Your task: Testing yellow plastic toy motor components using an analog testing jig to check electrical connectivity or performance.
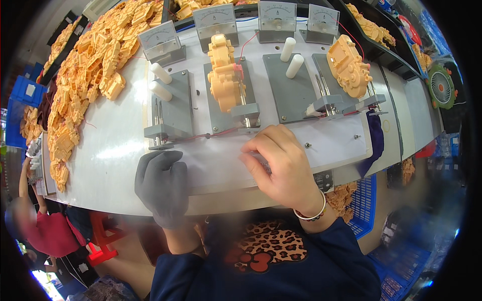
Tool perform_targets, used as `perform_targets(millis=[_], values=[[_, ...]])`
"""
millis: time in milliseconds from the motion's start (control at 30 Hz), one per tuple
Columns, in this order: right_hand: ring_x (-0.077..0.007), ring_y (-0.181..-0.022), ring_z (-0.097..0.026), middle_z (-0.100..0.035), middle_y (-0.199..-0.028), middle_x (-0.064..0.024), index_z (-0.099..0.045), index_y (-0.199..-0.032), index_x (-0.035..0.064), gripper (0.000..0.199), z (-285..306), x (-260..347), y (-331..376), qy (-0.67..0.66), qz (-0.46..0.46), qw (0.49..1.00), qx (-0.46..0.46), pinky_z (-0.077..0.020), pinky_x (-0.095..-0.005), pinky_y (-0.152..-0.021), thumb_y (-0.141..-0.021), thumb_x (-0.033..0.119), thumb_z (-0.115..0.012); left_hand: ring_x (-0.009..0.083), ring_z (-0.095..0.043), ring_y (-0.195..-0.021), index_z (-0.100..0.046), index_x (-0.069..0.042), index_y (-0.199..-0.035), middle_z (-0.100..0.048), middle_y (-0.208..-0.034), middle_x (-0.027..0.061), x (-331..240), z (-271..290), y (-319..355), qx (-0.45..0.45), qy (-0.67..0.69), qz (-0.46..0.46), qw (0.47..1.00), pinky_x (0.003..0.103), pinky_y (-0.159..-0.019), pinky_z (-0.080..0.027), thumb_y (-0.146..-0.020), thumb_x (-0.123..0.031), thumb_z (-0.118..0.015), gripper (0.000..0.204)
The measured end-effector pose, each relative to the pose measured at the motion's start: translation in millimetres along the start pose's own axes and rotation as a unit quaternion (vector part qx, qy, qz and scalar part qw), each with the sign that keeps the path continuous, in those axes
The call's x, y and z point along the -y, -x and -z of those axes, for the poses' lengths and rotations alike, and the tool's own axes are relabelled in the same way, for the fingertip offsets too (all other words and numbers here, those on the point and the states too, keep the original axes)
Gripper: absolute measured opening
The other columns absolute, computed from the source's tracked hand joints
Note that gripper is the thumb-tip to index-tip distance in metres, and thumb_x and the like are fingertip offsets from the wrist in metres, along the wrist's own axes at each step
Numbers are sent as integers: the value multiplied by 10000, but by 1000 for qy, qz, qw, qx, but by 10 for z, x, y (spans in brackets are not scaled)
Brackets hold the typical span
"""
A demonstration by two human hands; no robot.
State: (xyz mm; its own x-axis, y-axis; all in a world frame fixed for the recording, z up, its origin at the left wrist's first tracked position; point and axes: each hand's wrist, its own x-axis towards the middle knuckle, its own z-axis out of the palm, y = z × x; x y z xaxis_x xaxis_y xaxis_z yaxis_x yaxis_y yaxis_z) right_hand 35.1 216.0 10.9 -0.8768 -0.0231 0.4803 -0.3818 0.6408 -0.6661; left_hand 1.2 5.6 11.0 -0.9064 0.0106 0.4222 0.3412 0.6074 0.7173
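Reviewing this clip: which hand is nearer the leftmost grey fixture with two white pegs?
Left. The grey-gloved left hand is just in front of that fixture, at its near end; the right hand is farther off, to its right.

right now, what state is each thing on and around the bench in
left hand: grey-gloved, fingers curled
right hand: bare, fingers bent
leftmost grey fixture: two white pegs uncovered
second fixture: bearing an orange housing
third fixture: two pegs uncovered
rightmost fixture: bearing another orange housing
meters: standing; readings too small to tell
fan: cannot tell if running
blue basket: holding orange parts
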Motion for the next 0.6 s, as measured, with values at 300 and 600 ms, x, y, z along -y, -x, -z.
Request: perform_targets(millis=[300,600], values=[[-266,-679,-516,-535,-728,-77,-583,-747,48,140,-20,16,18,34,60,998,7,-412,-362,-637,-662,-3,-681,267,-642,-762,-682,7,-828,-647,-833,132,16,3,3,2,0,6,1000,341,-695,-508,-702,6,-624,139],[-266,-657,-496,-510,-715,-77,-557,-727,54,157,-27,1,19,39,79,996,14,-407,-362,-623,-627,-9,-660,148,-571,-671,-630,79,-907,-626,-881,131,56,4,6,21,-35,-68,997,267,-614,-470,-789,90,-514,166]])
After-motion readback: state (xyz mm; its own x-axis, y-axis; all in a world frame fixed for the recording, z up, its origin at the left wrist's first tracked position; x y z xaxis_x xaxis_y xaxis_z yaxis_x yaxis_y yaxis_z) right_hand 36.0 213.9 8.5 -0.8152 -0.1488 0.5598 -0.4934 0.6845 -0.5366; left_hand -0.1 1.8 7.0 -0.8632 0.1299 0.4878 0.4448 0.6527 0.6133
